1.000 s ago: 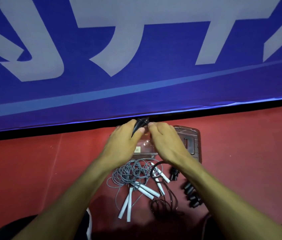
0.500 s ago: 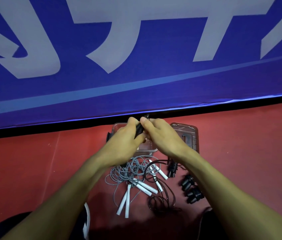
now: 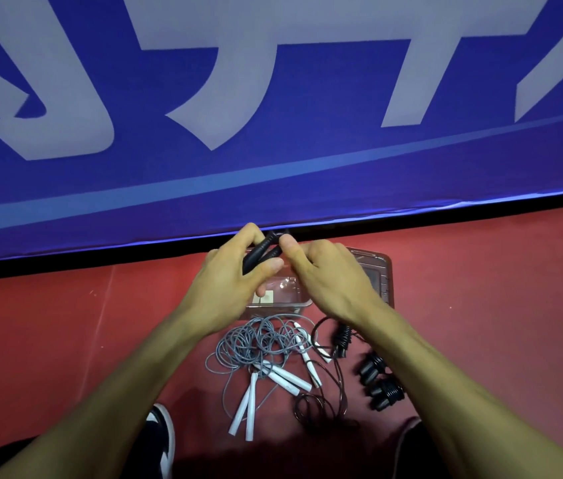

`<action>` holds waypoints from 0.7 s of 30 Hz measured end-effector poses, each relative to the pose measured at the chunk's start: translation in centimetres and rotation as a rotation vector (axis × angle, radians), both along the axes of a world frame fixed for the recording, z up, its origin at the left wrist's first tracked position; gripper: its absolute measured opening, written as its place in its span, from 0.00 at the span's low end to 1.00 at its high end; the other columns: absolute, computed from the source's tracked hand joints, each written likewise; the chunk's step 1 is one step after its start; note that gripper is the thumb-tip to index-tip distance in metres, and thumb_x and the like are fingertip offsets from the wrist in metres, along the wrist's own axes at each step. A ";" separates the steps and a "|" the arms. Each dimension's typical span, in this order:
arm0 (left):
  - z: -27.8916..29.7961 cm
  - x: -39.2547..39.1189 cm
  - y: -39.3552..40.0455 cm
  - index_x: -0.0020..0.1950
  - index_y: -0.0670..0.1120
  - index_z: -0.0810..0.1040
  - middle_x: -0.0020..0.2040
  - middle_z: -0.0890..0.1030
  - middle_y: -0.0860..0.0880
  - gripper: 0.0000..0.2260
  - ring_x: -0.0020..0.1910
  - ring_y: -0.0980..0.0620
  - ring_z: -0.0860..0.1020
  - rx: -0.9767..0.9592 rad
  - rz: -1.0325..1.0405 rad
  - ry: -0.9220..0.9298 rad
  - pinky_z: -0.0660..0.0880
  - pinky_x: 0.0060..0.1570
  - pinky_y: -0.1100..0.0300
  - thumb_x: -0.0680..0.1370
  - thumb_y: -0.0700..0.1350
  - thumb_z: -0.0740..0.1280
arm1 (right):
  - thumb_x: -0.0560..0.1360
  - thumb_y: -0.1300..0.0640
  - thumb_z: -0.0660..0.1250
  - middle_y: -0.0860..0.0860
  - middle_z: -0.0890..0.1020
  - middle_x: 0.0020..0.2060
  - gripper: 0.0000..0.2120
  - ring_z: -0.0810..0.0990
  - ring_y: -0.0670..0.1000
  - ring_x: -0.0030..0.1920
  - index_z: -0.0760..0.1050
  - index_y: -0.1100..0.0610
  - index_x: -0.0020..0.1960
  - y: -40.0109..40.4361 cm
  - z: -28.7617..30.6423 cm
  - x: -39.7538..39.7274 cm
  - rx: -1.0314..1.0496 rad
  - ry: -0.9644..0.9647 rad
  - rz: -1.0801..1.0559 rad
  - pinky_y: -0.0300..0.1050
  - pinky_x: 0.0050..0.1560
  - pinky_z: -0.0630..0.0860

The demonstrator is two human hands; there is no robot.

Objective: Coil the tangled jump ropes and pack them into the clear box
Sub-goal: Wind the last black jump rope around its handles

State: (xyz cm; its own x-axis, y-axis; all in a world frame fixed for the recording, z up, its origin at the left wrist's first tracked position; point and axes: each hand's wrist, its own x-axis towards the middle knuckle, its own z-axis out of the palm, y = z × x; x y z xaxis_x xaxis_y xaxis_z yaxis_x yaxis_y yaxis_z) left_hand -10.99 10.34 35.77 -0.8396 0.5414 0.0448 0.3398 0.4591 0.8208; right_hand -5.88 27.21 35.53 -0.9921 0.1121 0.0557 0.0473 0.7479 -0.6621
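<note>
— Two hands up over the box [image 3: 275, 300]; what has each got?

— My left hand [image 3: 228, 288] is wrapped round a pair of black handles [image 3: 262, 252], fingers curled over the top and thumb underneath; my right hand [image 3: 328, 281] pinches the upper ends of the same handles with thumb and forefinger; the other right fingers are curled in loosely.

— Where is the box from where you sit?

— On the red floor [image 3: 65, 323], straight ahead, just under both hands; it is clear, its near wall shows between my wrists, and a small pale label sits inside it; the lid [image 3: 382, 271] lies flat just to its right, touching or nearly so, I cannot tell which.

— And the ropes still on the floor?

— Near side of the box, between my forearms; the grey rope [image 3: 256, 340] is a loose tangle of loops almost touching the box wall; its white handles [image 3: 273, 385] fan out towards me, several of them, two lying side by side at the bottom; a thin black rope [image 3: 321, 406] loops beside them on the right; more black ribbed handles [image 3: 377, 382] lie along my right forearm, partly hidden by it.

— Anything else?

— Blue banner [image 3: 273, 150] with pale lettering behind the box; a black-and-white shoe [image 3: 162, 433] by my left arm.
</note>
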 end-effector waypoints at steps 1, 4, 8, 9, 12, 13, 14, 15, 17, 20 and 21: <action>0.0 -0.1 -0.1 0.46 0.50 0.67 0.32 0.78 0.47 0.10 0.29 0.55 0.73 -0.022 0.010 0.037 0.68 0.31 0.62 0.80 0.49 0.68 | 0.83 0.36 0.49 0.53 0.69 0.24 0.34 0.68 0.50 0.27 0.67 0.61 0.31 -0.2 0.0 -0.1 -0.083 -0.005 0.015 0.48 0.34 0.67; 0.1 -0.4 -0.2 0.48 0.50 0.65 0.32 0.74 0.50 0.09 0.31 0.52 0.71 -0.150 -0.012 0.097 0.67 0.35 0.54 0.82 0.50 0.64 | 0.85 0.42 0.52 0.50 0.72 0.21 0.32 0.67 0.44 0.24 0.71 0.60 0.31 -0.5 0.1 -0.2 -0.203 -0.054 0.028 0.41 0.31 0.62; -0.1 0.3 -0.2 0.45 0.51 0.64 0.36 0.73 0.51 0.16 0.38 0.44 0.73 -0.402 -0.054 0.244 0.68 0.38 0.50 0.82 0.61 0.48 | 0.84 0.37 0.49 0.47 0.68 0.21 0.32 0.65 0.44 0.22 0.70 0.54 0.29 -1.0 -0.2 -0.1 -0.280 -0.135 -0.017 0.42 0.33 0.62; -0.1 0.5 -0.2 0.46 0.51 0.65 0.39 0.75 0.51 0.18 0.41 0.43 0.75 -0.436 -0.058 0.286 0.70 0.40 0.49 0.81 0.62 0.46 | 0.83 0.35 0.49 0.48 0.66 0.22 0.33 0.63 0.47 0.24 0.66 0.56 0.29 -1.1 -0.3 -0.1 -0.287 -0.152 -0.022 0.43 0.33 0.61; -0.3 1.1 -0.2 0.53 0.49 0.67 0.50 0.78 0.50 0.18 0.49 0.42 0.77 -0.520 -0.044 0.367 0.74 0.46 0.46 0.82 0.59 0.45 | 0.81 0.32 0.52 0.50 0.61 0.26 0.32 0.57 0.50 0.28 0.64 0.57 0.32 -1.5 -0.4 0.0 -0.325 -0.195 -0.023 0.45 0.33 0.56; -0.5 1.2 0.0 0.53 0.49 0.66 0.51 0.77 0.49 0.17 0.50 0.42 0.76 -0.533 -0.039 0.376 0.73 0.46 0.47 0.82 0.58 0.45 | 0.81 0.32 0.53 0.50 0.61 0.27 0.31 0.57 0.50 0.28 0.64 0.57 0.33 -1.5 -0.3 0.0 -0.333 -0.203 -0.025 0.45 0.33 0.56; -0.6 1.3 0.2 0.52 0.49 0.65 0.50 0.76 0.48 0.15 0.50 0.43 0.74 -0.528 -0.039 0.363 0.72 0.47 0.47 0.81 0.58 0.46 | 0.82 0.34 0.53 0.50 0.62 0.27 0.30 0.58 0.50 0.28 0.65 0.56 0.33 -1.5 -0.3 -0.1 -0.329 -0.205 -0.026 0.46 0.34 0.57; -0.8 1.3 0.3 0.50 0.49 0.64 0.50 0.75 0.49 0.14 0.49 0.43 0.74 -0.503 -0.041 0.325 0.72 0.47 0.46 0.81 0.58 0.47 | 0.83 0.36 0.53 0.51 0.64 0.27 0.29 0.59 0.50 0.28 0.66 0.57 0.34 -1.5 -0.3 -0.2 -0.319 -0.200 -0.018 0.47 0.35 0.58; -0.9 1.0 0.3 0.49 0.50 0.63 0.48 0.74 0.50 0.13 0.47 0.45 0.73 -0.434 -0.053 0.199 0.73 0.48 0.44 0.82 0.57 0.49 | 0.84 0.39 0.52 0.53 0.66 0.29 0.27 0.62 0.50 0.29 0.68 0.57 0.36 -1.4 -0.1 -0.4 -0.311 -0.195 0.007 0.47 0.36 0.60; -0.3 0.6 0.3 0.48 0.51 0.65 0.44 0.78 0.47 0.11 0.41 0.48 0.76 -0.309 -0.072 -0.024 0.74 0.45 0.45 0.83 0.56 0.55 | 0.84 0.43 0.52 0.53 0.67 0.30 0.24 0.62 0.49 0.29 0.68 0.55 0.36 -1.2 0.4 -0.3 -0.311 -0.182 0.038 0.47 0.35 0.61; -0.2 0.7 0.3 0.47 0.51 0.64 0.44 0.79 0.45 0.10 0.40 0.48 0.76 -0.282 -0.085 -0.070 0.73 0.44 0.48 0.83 0.56 0.57 | 0.84 0.45 0.53 0.52 0.67 0.30 0.22 0.62 0.49 0.29 0.67 0.55 0.36 -1.2 0.5 -0.3 -0.298 -0.170 0.040 0.48 0.36 0.61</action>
State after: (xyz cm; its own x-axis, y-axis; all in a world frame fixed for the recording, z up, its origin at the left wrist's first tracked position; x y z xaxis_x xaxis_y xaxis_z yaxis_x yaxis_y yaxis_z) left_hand -10.34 10.65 35.55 -0.7866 0.5925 -0.1736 0.3336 0.6444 0.6881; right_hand -6.16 25.98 36.02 -0.9884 0.0598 -0.1399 0.1502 0.5264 -0.8368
